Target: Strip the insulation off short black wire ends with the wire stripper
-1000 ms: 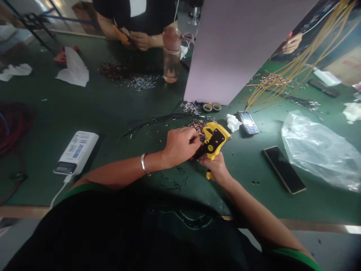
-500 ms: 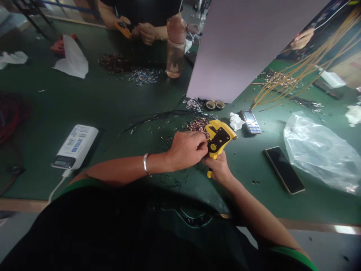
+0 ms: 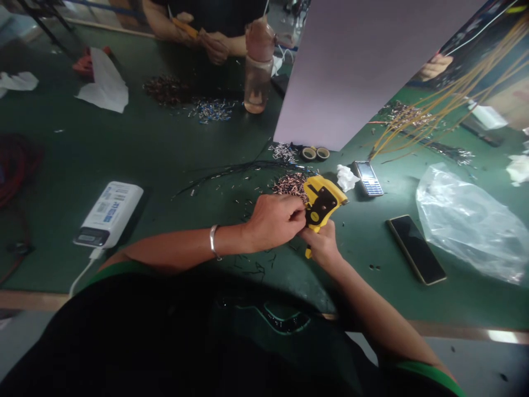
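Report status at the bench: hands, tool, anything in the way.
Right hand gripping yellow wire stripper. Left hand against the stripper, fingertips out of sight. Copper-ended wire scraps just beyond.

You face a long dark green worktop (image 3: 74, 165) that fills most of the view, with a pale tan strip (image 3: 33, 300) running along its near edge. Beyond that strip, on your side, lies a grey floor (image 3: 475, 364) flecked with dark specks. A tall lilac-grey partition board (image 3: 363, 71) stands on the worktop right of centre, blocking part of the far side. In the far left corner, a dark metal stand (image 3: 61, 8) with blue bars rises beyond the worktop. The light is dim overall, with a bright glare on the strip at near right.
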### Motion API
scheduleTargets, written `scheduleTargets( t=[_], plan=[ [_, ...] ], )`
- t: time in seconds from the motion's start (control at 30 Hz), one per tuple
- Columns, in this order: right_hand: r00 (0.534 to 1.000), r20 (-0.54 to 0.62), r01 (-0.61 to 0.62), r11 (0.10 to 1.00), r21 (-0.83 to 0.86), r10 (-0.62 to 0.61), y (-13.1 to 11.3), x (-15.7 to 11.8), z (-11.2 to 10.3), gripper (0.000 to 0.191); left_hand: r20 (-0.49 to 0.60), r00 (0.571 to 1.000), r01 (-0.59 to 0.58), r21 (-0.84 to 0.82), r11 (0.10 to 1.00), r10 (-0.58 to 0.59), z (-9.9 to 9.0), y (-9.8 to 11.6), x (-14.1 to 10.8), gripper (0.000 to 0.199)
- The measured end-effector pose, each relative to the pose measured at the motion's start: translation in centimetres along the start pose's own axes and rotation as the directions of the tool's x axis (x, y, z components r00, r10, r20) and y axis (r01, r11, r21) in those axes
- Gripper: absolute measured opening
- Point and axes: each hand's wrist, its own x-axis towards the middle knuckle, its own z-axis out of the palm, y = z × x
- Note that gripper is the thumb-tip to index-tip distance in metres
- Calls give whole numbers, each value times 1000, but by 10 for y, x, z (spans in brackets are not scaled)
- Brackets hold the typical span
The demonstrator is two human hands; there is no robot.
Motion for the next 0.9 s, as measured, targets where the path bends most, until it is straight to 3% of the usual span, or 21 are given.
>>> scheduleTargets(
  t=[0.3,0.6,0.9],
  plan=[
    [992,-66,101,987,-128,-110,-4,-1,7,17,43,997,67,-65,996,-64,-3,0,0,19],
    [977,-103,144,932,-332,-188,-3,0,5,17,-4,1000,27,-92,995,-27,-6,0,3,21],
    [980,-91,130,922,-365,-175,5,1,5,15,51,996,80,-119,990,-75,-9,-1,8,22]
  ],
)
